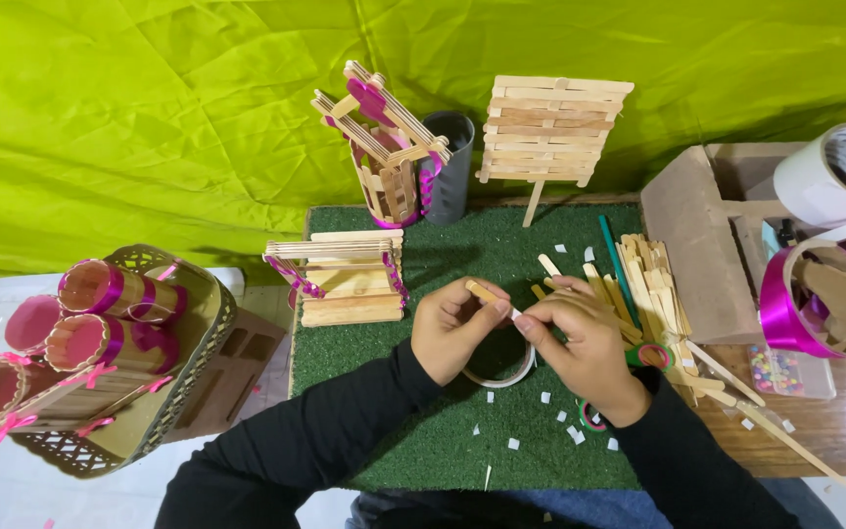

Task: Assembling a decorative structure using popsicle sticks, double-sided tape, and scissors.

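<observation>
In the head view, the left hand (454, 328) is pinching one end of a flat wooden stick (487, 293) between thumb and curled fingers, holding it level above the green mat (423, 441). The right hand (580, 343) is closing its thumb and forefinger onto the near end of the same stick, where something small and white, perhaps a bit of tape, is showing between the fingertips; the spot is too small to be sure. Doing this well is, I judge, a matter of keeping the stick steady in the left hand while the right fingertips are pressing squarely on its end. The stick is lying across the gap between both hands, touching each. Under the hands a tape ring (501, 370) is resting on the mat. A pile of sticks (650, 284) is lying just right of the right hand, and white scraps (545, 398) are dotting the mat nearby.
</observation>
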